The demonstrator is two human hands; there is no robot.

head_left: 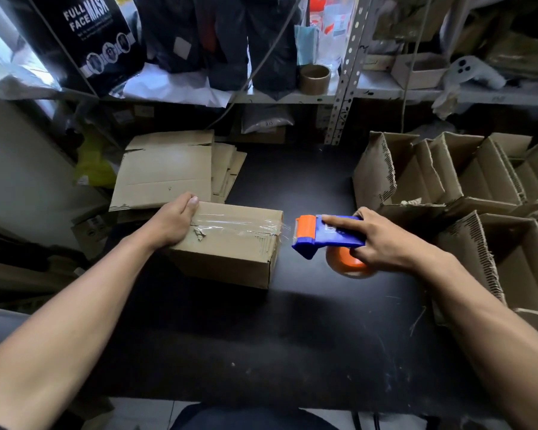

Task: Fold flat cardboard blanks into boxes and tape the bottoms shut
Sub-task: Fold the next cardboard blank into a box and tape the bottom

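Observation:
A folded cardboard box lies on the black table with a strip of clear tape across its upper face. My left hand presses on the box's left end, fingers curled over its far edge. My right hand grips a blue and orange tape dispenser just right of the box. A thin stretch of tape still runs from the box's right edge to the dispenser's mouth. The orange tape roll shows beneath my right hand.
Flat cardboard blanks are stacked at the back left. Several assembled open boxes crowd the right side. Metal shelving behind holds a cardboard tape core, bags and a black mask box.

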